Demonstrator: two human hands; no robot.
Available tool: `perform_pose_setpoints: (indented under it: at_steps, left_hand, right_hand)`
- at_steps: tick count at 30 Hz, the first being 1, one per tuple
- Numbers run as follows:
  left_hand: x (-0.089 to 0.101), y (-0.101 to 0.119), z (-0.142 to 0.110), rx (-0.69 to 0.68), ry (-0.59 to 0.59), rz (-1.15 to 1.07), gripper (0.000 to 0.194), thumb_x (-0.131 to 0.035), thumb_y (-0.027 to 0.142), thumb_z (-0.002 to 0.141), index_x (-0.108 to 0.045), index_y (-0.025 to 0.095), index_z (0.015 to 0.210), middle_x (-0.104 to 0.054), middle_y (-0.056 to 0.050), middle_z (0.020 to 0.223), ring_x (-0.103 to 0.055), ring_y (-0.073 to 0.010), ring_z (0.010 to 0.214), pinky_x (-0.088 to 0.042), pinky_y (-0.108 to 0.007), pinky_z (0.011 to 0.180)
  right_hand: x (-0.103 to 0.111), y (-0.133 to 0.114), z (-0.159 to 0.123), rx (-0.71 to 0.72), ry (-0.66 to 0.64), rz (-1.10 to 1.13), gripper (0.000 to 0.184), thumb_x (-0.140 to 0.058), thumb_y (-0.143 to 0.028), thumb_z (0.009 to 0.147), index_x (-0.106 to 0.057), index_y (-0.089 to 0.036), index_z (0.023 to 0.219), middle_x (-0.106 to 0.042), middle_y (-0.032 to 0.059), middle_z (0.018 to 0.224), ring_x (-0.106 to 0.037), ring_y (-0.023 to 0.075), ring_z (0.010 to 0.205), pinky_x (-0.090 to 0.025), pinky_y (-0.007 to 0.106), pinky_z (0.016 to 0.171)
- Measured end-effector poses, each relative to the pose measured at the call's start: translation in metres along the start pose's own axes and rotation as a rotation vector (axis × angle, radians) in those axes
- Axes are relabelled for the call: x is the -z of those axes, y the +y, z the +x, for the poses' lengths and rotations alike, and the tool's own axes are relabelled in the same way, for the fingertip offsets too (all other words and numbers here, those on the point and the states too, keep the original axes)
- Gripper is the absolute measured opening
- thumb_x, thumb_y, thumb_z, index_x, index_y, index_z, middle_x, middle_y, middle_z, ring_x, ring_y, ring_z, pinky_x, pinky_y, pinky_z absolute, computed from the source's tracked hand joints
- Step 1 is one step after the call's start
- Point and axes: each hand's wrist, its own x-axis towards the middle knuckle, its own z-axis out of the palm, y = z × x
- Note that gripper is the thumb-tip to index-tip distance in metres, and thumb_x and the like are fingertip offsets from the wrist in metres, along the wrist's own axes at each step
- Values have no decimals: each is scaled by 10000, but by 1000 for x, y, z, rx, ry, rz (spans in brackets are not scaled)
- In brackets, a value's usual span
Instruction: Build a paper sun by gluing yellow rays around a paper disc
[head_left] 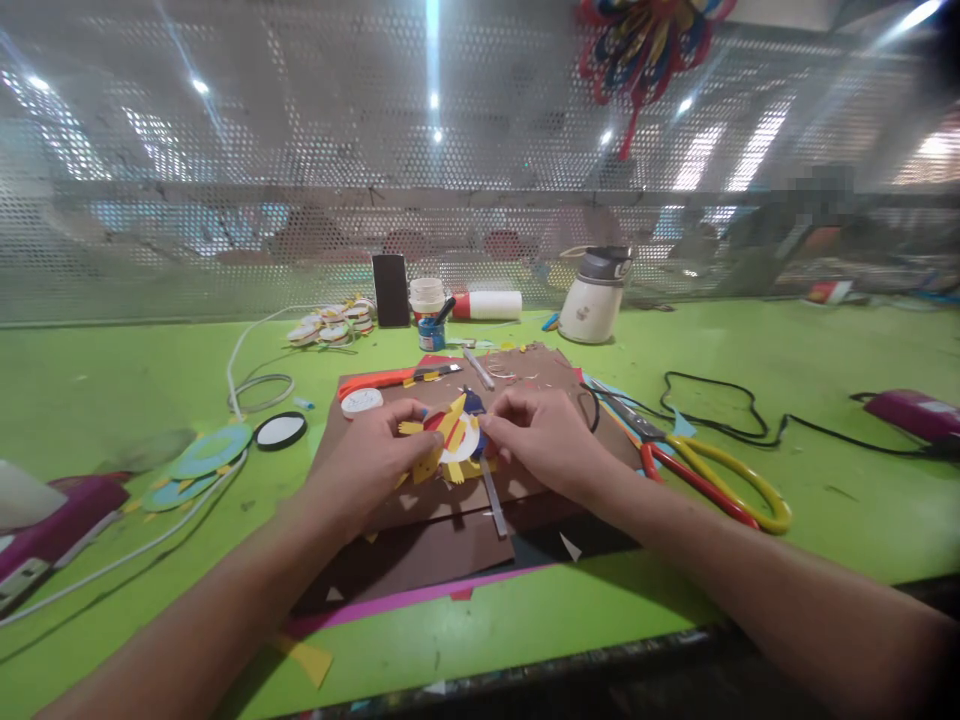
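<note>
Between my two hands is a small paper cutout figure [459, 440] in yellow, red, white and dark blue. My left hand [375, 445] pinches its left side, thumb on top. My right hand [540, 435] has its fingertips closed on the dark blue part at the right. Under the figure lies a stack of brown paper sheets [442, 540]. A thin grey strip [493, 500] sticks out toward me just below the figure. An orange box cutter [390, 378] and a round white lid [362, 403] lie beyond my left hand.
Large scissors [712, 480] with red and yellow handles lie right, near a black cable [720, 430]. A white bottle [592, 300], a phone [391, 290], a blue jar [431, 334] and paper cups [487, 305] stand or lie at the back. Purple power strips [60, 520] sit at the sides.
</note>
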Motion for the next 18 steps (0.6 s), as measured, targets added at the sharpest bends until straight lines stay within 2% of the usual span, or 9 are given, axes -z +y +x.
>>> perform_pose_setpoints:
  at_steps: [7,13,18]
  left_hand:
    - [1,-5,2,-2,12,41,239,-595,299,679,-622,180,885,-631,19,594,-545,-150,528,-366,-226,465]
    - [3,-5,4,-62,30,192,245,-607,337,692,-644,174,871,-607,20,629,-508,-138,557,-355,-240,514]
    - [3,-8,6,-62,-1,186,246,-609,364,699,-643,182,860,-633,6,663,-530,-148,571,-376,-251,530]
  right_hand:
    - [-1,5,2,33,7,-30,142,-569,-187,765,-599,-150,631,-637,13,559,-563,114,480,-451,240,507]
    - [2,7,5,83,-8,48,154,-585,-280,766,-656,-146,734,-674,53,684,-630,163,641,-497,259,555]
    - [2,9,4,99,-5,-1,196,-598,-308,772,-654,-144,680,-669,54,668,-617,158,623,-503,269,568]
